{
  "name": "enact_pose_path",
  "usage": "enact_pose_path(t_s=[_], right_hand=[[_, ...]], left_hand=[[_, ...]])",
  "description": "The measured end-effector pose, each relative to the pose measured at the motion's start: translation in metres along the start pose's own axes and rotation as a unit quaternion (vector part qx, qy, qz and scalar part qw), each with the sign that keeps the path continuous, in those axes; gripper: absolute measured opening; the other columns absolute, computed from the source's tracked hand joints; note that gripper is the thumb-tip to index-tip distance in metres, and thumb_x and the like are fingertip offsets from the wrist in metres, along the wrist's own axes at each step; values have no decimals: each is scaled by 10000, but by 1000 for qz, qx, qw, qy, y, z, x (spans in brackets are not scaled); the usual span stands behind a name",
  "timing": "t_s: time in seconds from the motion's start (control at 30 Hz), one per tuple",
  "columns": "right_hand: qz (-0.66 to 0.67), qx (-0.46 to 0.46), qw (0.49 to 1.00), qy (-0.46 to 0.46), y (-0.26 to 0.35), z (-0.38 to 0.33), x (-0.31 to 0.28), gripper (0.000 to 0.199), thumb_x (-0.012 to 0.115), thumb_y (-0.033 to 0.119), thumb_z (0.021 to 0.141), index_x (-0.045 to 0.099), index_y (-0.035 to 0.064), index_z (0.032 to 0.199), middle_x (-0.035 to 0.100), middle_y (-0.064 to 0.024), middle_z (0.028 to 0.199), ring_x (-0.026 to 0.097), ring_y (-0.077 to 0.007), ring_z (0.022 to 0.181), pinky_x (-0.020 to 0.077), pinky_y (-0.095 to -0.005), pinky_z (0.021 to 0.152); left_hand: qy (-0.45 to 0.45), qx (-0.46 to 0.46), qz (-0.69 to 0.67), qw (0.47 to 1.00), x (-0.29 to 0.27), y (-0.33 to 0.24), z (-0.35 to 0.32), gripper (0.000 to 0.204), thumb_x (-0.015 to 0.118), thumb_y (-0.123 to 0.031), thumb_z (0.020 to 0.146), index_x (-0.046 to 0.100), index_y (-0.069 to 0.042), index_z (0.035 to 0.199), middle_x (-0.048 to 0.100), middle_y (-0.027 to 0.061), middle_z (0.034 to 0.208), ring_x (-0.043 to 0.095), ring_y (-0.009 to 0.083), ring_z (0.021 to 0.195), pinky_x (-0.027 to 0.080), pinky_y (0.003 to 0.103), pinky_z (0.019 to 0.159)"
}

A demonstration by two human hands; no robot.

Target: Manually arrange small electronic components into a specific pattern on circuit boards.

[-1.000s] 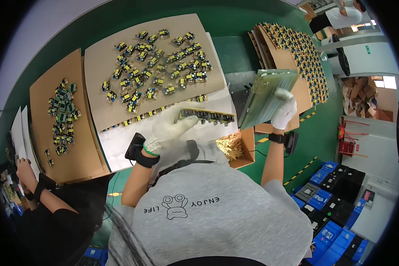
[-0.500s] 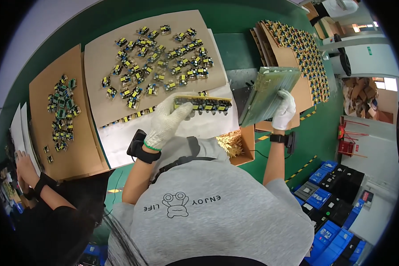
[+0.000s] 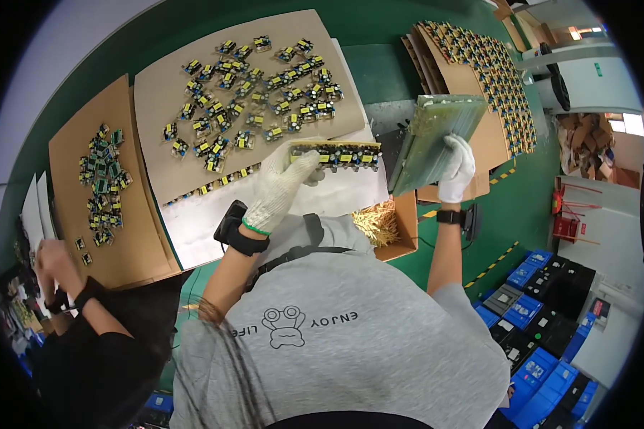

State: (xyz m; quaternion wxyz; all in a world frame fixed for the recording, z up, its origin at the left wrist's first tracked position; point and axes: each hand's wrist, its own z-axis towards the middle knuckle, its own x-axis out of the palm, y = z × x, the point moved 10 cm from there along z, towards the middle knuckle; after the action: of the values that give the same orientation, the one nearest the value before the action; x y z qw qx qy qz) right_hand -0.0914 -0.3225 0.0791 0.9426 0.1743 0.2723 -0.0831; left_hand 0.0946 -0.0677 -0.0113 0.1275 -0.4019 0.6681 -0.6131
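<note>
A white knitted glove with a green cuff covers my left hand. Its fingers are closed round one end of a circuit board strip, a row of joined boards with yellow-topped parts and black pins. My right hand, also gloved in white, grips the lower right edge of a tilted, flat greenish panel that looks like a stack of thin sheets. A gap separates the panel from the strip's right end. Below the strip lies white paper on the bench.
A cardboard sheet ahead bears several loose small boards. Another cardboard sheet at left holds more, near a co-worker's hands. At right stands a board-covered cardboard stack. A carton of yellowish strips sits below; blue crates stand lower right.
My left hand and the circuit board strip have shifted slightly right and up. The panel in my right hand has tilted a little. The co-worker's hands have moved right.
</note>
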Motion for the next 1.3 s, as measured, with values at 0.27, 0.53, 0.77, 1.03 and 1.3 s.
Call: enact_pose_path(t_s=[0.27, 0.53, 0.77, 1.03, 1.3], right_hand=[[68, 397, 912, 84, -96, -97, 2, 548, 381, 392, 966, 571, 3, 631, 527, -40, 524, 471, -106, 474, 380, -255, 464], [454, 472, 755, 22, 61, -95, 58, 492, 324, 424, 973, 593, 29, 856, 628, -72, 766, 566, -121, 661, 450, -239, 611], [362, 539, 743, -161, -26, -137, 43, 381, 485, 350, 937, 509, 47, 1167, 544, -44, 1055, 540, -135, 847, 457, -263, 742], [-29, 244, 969, 26, -30, -82, 8, 142, 569, 120, 852, 569, -15, 895, 583, -172, 807, 552, -314, 680, 444, -385, 636], [-89, 224, 964, -115, -38, -71, 14, 151, 528, 141, 874, 529, -6, 909, 564, -163, 747, 548, -326, 661, 431, -397, 617]], left_hand=[[-7, 3, -17, 1000, 1, -2, 2, 335, 548, -223, 895, 538, 27, 1118, 626, 88, 871, 619, 135, 723, 517, 254, 643], [98, -53, -124, 986, 67, 11, 6, 386, 496, -236, 910, 482, 35, 1184, 613, 93, 951, 593, 137, 805, 505, 272, 728], [74, 4, 253, 965, 65, 11, 1, 582, 609, -151, 810, 358, 15, 1308, 492, 161, 1216, 548, 194, 956, 464, 304, 850], [107, 17, 186, 977, 45, 27, 10, 537, 599, -183, 834, 390, 10, 1289, 482, 158, 1223, 496, 207, 1086, 409, 328, 933], [87, 2, 148, 985, 31, 32, 4, 482, 559, -203, 865, 416, 26, 1264, 500, 155, 1206, 477, 217, 1144, 376, 319, 974]])
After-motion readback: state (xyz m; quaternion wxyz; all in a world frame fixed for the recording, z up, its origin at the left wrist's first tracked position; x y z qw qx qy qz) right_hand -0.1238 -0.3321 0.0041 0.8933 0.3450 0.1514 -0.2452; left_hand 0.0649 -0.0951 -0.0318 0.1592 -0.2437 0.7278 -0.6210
